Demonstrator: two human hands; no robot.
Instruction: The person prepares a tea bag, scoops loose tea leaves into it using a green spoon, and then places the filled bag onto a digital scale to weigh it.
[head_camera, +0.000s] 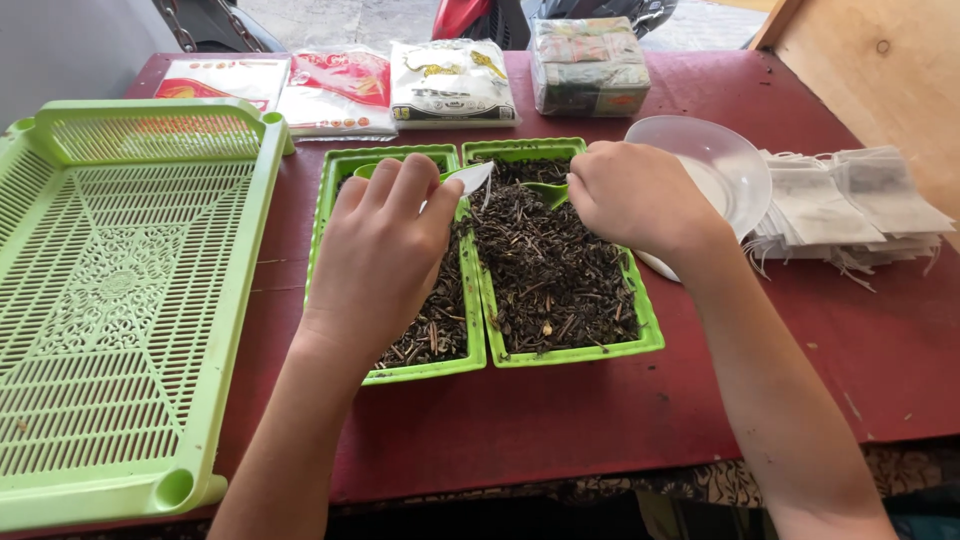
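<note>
At the far left of the red bench (560, 420) lies a light green slotted tray (120, 290); just right of it the left hand (385, 255) hovers over the left green tub (420, 372) of dark dried leaves, its grip pinching a small white sachet (472, 178). Touching that tub, the right green tub (570, 352) holds more leaves. Over its far end the right hand (635, 195) is clenched on a green scoop (550, 192), with a white plate (735, 160) and a pile of empty white sachets (850, 205) further right.
</note>
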